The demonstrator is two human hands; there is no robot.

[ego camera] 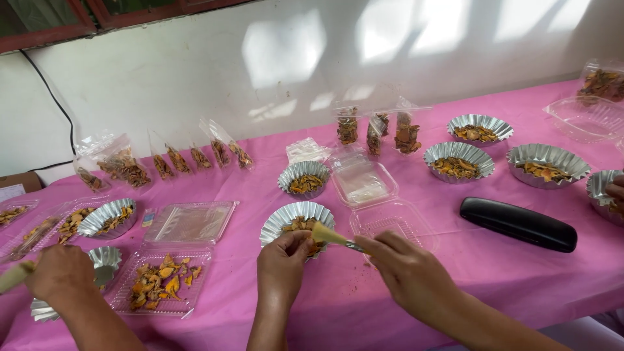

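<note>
Pinching a small brush (330,236), the right hand (406,273) works over a foil cup (298,221) of dried orange pieces — the left hand (284,260) pinches its near rim on the pink tabletop (403,305).

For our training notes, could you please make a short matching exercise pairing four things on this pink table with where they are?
Things:
1. Black case
2. Brush
3. Upright clear pouches
4. Clear tray of orange-brown pieces

Places:
A. Held in the right hand over a foil cup that the left hand steadies
B. Near the wall, behind the foil cups
C. Lying flat, right of the person's hands
D. Near the front edge, left of the person's hands

Pairs: 1-C, 2-A, 3-B, 4-D
</note>
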